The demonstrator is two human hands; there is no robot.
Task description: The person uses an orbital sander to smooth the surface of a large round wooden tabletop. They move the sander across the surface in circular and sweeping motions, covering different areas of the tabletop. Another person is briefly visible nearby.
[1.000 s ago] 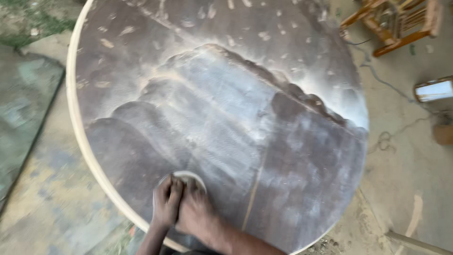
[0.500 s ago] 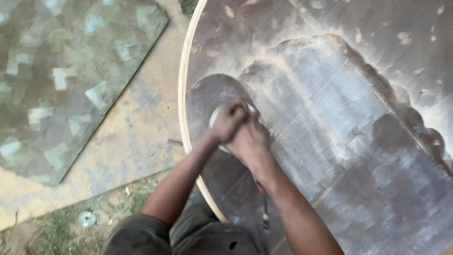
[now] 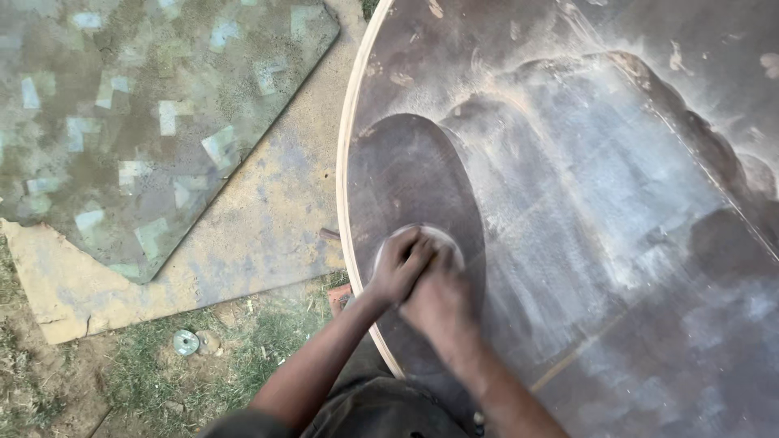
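Observation:
A large round wooden tabletop (image 3: 617, 243) with a pale rim fills the right of the head view, dusted with light powder. Near its left edge is a dark oval patch (image 3: 410, 174) rubbed free of dust. At the near end of that patch lies a small pale round sanding pad (image 3: 445, 240). My left hand (image 3: 399, 266) grips the pad's left side with curled fingers. My right hand (image 3: 442, 304) presses on it from the near side, blurred by motion. Most of the pad is hidden under both hands.
Left of the tabletop, a mottled green slab (image 3: 138, 122) lies on a tan board (image 3: 260, 243) on the ground. Grass (image 3: 138, 389) lies below it, with a small round metal disc (image 3: 186, 342). A reddish piece (image 3: 339, 297) sits just beside the rim.
The view swung from the tabletop's middle to its left edge. Both hands with the pad have slid along the dark oval patch toward me since half a second ago.

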